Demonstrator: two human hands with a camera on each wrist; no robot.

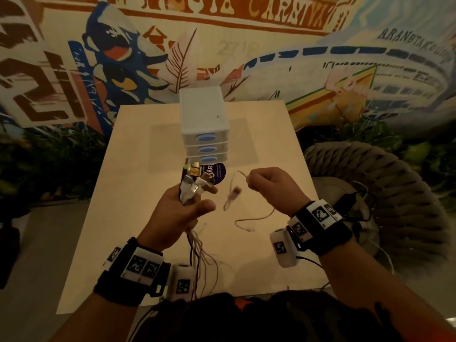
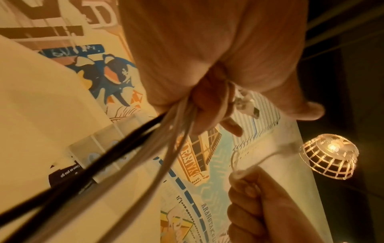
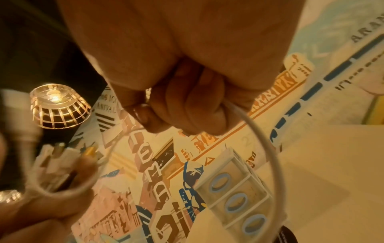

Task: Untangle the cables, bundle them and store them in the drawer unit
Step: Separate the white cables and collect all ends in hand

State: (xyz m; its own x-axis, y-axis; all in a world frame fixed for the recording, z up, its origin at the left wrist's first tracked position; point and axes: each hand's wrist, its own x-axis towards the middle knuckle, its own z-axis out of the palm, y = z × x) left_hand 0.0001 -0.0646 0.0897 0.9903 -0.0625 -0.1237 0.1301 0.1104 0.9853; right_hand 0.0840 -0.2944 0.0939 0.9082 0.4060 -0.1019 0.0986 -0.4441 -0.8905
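Cables point(image 1: 191, 191) fill the clenched left hand point(image 1: 176, 213); right hand point(image 1: 270, 191) pinches one cord point(image 1: 249, 219). Only wrist views show a lamp point(image 2: 329, 156). Wall point(image 1: 417, 43) reads "ARANETA".

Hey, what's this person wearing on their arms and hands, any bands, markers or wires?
Both forearms are bare, with no sleeves or gloves. Each wrist carries a wide black strap with white blocks printed with black square tag markers, plus a small white camera pod with its own marker. A thin black wire trails from the right pod.

Bunched cables point(image 1: 195, 188), closed drawer unit point(image 1: 203, 124)
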